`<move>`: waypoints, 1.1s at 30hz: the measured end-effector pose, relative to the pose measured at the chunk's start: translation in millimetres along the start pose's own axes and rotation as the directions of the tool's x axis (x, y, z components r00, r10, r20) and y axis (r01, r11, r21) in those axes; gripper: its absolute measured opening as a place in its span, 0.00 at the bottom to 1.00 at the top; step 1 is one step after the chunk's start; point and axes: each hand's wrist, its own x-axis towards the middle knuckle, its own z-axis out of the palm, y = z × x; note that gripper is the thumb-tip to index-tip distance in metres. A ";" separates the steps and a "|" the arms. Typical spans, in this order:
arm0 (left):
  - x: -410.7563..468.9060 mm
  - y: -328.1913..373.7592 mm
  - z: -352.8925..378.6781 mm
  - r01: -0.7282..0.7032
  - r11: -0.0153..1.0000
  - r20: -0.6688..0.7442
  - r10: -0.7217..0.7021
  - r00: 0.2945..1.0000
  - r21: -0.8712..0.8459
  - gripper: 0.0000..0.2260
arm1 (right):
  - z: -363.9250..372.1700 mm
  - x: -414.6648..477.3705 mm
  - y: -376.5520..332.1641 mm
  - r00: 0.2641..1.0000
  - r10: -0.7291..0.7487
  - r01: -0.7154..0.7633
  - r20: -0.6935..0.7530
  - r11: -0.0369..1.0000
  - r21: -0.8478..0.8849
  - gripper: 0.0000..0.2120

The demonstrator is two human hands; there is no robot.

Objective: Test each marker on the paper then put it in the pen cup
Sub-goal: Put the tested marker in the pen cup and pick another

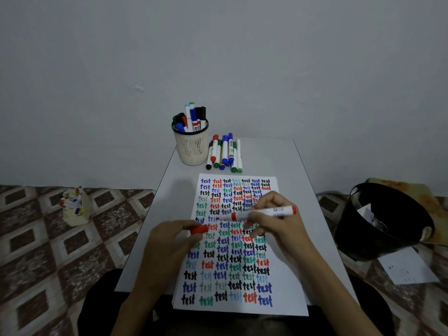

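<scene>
— Grey wall behind, and in front of it a small white table (278,161) on a patterned floor (48,238). Do you see the paper?
— Yes, the paper (286,294) lies on the table, nearly full with the word "test" in black, blue, green and red.
— And the hands?
— The right hand (278,226) holds a red marker (264,212) over the middle of the paper. Thumb and fingers are closed round its barrel, and the uncapped tip points to the left. Whether the tip touches the sheet, I cannot tell.
— The other one?
— The left hand (169,241) is at the left edge of the paper, its fingers curled round the red cap (199,229).
— Where is the pen cup?
— The pen cup (191,149) stands at the far left corner of the table, with a bunch of markers (191,115) standing inside. Just beside it, on its right, a pile of loose markers (225,151) lies flat.
— Something else?
— A black bin (383,221) stands on the floor at the right, and a small box (75,207) with markers at the left.
</scene>
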 end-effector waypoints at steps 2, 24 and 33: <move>-1.3 10.0 0.3 0.002 0.993 0.013 -0.001 1.000 -0.118 0.15 | 3.9 -9.8 4.0 1.000 0.003 -0.003 -0.013 1.000 0.015 0.09; -4.9 58.0 -1.6 -0.200 0.936 -0.041 0.197 0.980 -0.288 0.12 | 29.0 -44.2 3.5 0.988 -0.058 0.094 -0.142 0.961 0.261 0.08; 9.8 51.5 -15.8 -0.345 0.926 -0.036 0.344 0.938 -0.155 0.11 | 32.0 -40.5 -0.4 0.999 0.042 -0.032 -0.031 0.965 0.259 0.08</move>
